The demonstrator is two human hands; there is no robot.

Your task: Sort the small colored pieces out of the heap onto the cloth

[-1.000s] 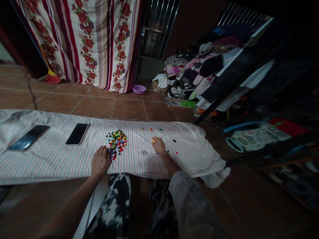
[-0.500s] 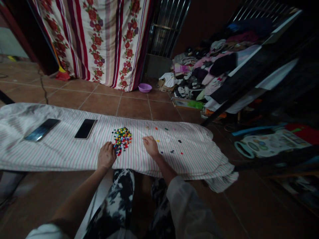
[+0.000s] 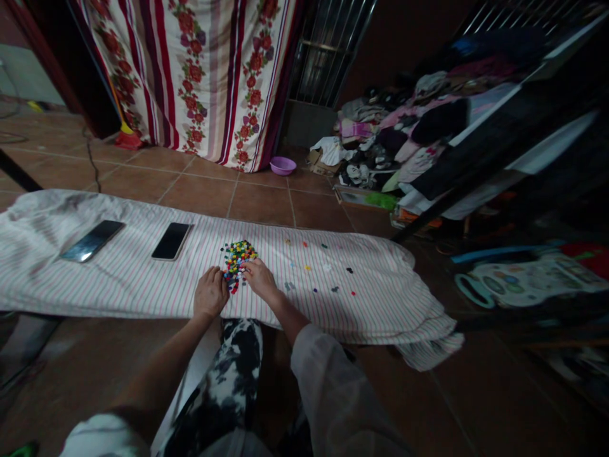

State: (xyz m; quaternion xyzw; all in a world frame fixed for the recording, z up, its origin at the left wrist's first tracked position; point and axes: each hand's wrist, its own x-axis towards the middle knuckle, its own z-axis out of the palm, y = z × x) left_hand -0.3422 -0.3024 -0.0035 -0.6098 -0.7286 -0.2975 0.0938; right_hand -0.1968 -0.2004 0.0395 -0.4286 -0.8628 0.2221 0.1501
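Note:
A heap of small multicoloured pieces (image 3: pixel 239 251), like tiny beads or blocks, lies on the striped cloth (image 3: pixel 143 285). My left hand (image 3: pixel 211 291) rests at the heap's near left edge, its fingers curled together; whatever is at the fingertips is hidden. Over the right side of the heap, my right hand (image 3: pixel 260 278) has its fingertips pinched among the pieces, and I cannot make out what is between them. Right of it, several pieces lie spread apart in small groups by colour, among them a yellow piece (image 3: pixel 307 268), a black piece (image 3: pixel 349 270) and a red piece (image 3: pixel 353 293).
Two phones, a dark one (image 3: pixel 172 242) and a shinier one (image 3: pixel 92 241), lie on the cloth to the left. Beyond are a floral curtain (image 3: pixel 216 82), a purple basin (image 3: pixel 283 166) and a clothes pile (image 3: pixel 380 136). A dark pole (image 3: pixel 425 212) slants at the right.
My right hand has moved left from beside the spread-out pieces to the heap. A light blue piece and grey pieces it covered now show. My left hand stays by the heap.

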